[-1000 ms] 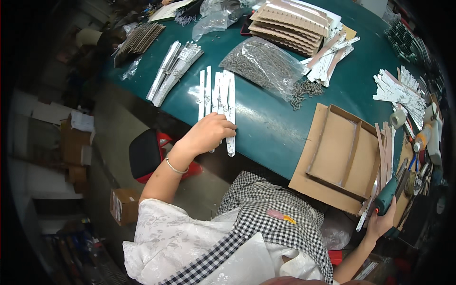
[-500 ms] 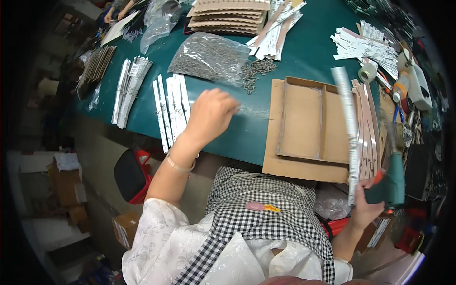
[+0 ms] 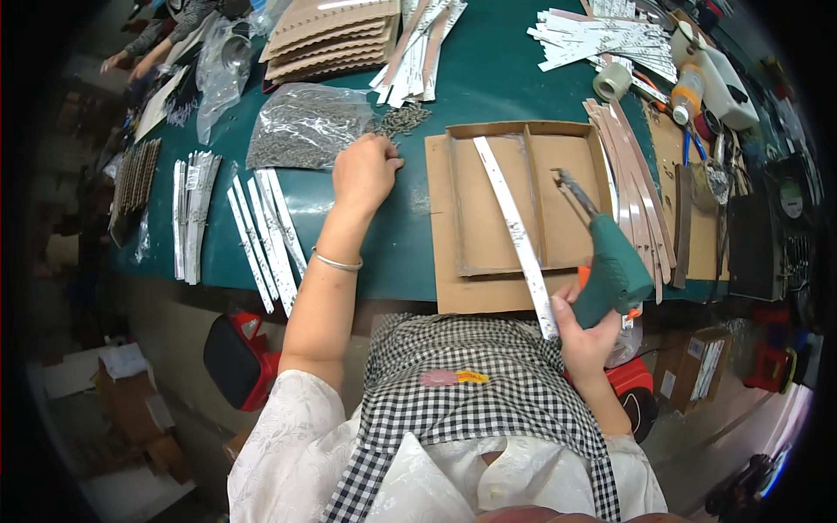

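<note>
At the near edge of a pile of small, dark, screw-like pieces, my left hand has its fingers bent together; what they hold, if anything, is hidden. A clear plastic bag full of such pieces lies just left of the fingers. My right hand grips a green pistol-shaped tool with thin metal prongs at its front. The same hand pinches the near end of a long white strip with dark marks. That strip slants over a shallow brown cardboard tray with a divider.
White strips lie left of my left forearm, with a further bundle beyond. Stacked brown boards stand at the back. Pinkish strips, a tape roll and bottles are at right. Another person's hands show far left.
My left hand has moved up to the pile of small pieces. My right hand has brought the tool and strip leftward, over the tray. The whole view has shifted.
</note>
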`<state>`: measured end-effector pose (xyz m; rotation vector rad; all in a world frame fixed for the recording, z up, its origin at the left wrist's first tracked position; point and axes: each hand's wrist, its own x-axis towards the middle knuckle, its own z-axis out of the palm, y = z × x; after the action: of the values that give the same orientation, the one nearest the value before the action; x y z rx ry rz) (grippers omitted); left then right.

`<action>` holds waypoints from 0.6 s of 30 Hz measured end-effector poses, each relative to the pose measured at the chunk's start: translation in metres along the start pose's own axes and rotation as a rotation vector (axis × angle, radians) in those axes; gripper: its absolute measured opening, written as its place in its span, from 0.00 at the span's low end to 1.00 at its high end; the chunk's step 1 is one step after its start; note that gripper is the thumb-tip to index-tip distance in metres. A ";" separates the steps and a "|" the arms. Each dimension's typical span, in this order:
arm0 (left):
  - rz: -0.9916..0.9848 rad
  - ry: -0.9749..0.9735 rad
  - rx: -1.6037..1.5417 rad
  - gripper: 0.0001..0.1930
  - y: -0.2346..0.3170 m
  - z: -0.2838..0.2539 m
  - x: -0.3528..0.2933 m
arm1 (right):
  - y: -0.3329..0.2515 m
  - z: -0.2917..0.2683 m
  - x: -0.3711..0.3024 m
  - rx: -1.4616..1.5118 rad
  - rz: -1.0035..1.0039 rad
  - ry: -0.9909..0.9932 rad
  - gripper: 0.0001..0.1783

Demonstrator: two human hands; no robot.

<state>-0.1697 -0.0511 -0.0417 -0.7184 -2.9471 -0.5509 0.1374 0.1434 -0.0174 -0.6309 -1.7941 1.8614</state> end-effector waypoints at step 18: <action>0.041 0.102 0.008 0.04 -0.007 -0.010 -0.015 | 0.010 -0.021 0.003 0.014 -0.144 0.026 0.29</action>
<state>-0.1596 -0.0669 -0.0369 -0.7261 -2.8324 -0.5547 0.1479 0.1617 -0.0282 -0.5048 -1.7598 1.7603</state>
